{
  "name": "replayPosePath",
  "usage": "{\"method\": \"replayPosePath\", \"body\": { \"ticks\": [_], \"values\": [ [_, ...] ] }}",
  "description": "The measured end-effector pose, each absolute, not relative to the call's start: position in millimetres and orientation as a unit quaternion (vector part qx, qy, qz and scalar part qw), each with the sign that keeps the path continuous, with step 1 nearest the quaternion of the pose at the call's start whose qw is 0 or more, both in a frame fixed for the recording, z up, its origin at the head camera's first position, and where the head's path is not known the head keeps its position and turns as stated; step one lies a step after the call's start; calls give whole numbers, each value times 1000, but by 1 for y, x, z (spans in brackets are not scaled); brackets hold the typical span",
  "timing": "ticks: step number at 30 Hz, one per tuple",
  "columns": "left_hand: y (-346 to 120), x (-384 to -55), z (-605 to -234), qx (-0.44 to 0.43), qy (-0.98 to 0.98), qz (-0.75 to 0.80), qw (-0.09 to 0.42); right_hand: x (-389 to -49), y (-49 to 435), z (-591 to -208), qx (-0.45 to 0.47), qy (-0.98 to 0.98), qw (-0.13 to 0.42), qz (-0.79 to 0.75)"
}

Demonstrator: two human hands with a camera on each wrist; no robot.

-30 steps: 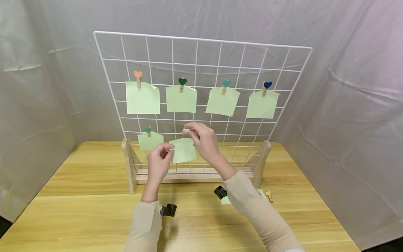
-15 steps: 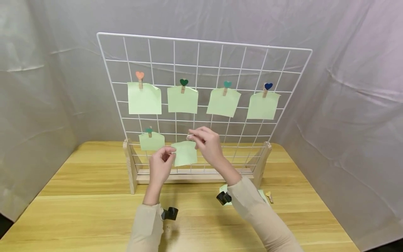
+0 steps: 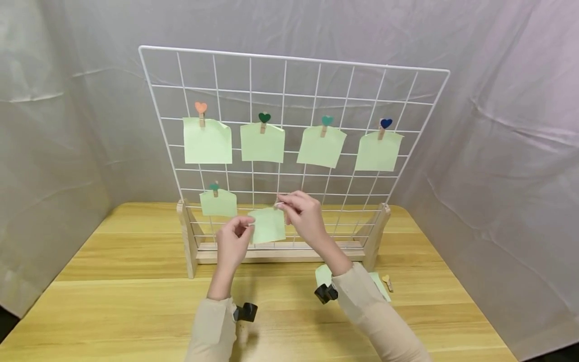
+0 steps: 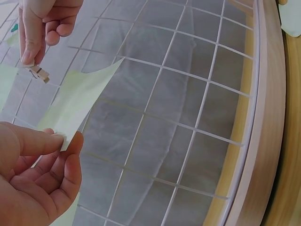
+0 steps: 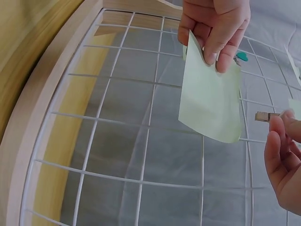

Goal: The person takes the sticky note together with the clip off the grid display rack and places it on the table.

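My left hand (image 3: 232, 239) pinches a pale green sticky note (image 3: 268, 226) by its left edge, in front of the lower part of a white wire grid (image 3: 294, 58). To the right, my right hand (image 3: 308, 217) pinches a small wooden clothespin (image 5: 264, 116) between thumb and fingertips. In both wrist views, the clothespin is apart from the note, near its upper edge. The note bends a little in the left wrist view. Left of my left hand, another green note (image 3: 218, 203) hangs from the grid under a teal heart clothespin (image 3: 214, 187).
Above, a row of several green notes (image 3: 262, 146) hangs from heart clothespins. Wooden feet (image 3: 186, 241) hold the grid upright on the wooden table (image 3: 135, 301). Near my right sleeve lie more green paper (image 3: 323, 275) and a yellow heart clothespin (image 3: 387, 283). Grey cloth (image 3: 497, 151) surrounds the table.
Both hands have moved slightly down and to the right, carrying the note and the clothespin. The notes hanging on the grid keep their places.
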State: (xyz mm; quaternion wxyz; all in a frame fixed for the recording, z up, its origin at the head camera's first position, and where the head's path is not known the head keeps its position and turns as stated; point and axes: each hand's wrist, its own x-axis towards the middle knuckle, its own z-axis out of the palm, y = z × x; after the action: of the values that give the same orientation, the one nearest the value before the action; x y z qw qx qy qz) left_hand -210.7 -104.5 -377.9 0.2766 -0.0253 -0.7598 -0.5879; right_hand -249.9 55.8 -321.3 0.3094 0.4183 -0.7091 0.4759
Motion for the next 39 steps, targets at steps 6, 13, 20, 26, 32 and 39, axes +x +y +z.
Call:
{"method": "replayPosePath", "body": {
  "ticks": [6, 13, 20, 26, 32, 39],
  "values": [
    [-102, -210, -383, -25, -758, -593, 269, -248, 62, -332, 389, -730, 286, 484],
    [-101, -209, -388, -22, -757, -598, 264, -226, 65, -322, 385, -733, 285, 484],
    [-99, -208, -393, -26, -755, -601, 260, -225, 71, -332, 374, -738, 276, 489],
    [-95, -207, -398, -23, -758, -600, 254, -227, 77, -341, 374, -735, 261, 502],
    [-92, -207, -403, -26, -767, -592, 248, -227, 80, -347, 370, -733, 236, 519],
    [-91, -208, -409, -14, -776, -583, 241, -226, 84, -355, 342, -751, 206, 526]
  ]
}}
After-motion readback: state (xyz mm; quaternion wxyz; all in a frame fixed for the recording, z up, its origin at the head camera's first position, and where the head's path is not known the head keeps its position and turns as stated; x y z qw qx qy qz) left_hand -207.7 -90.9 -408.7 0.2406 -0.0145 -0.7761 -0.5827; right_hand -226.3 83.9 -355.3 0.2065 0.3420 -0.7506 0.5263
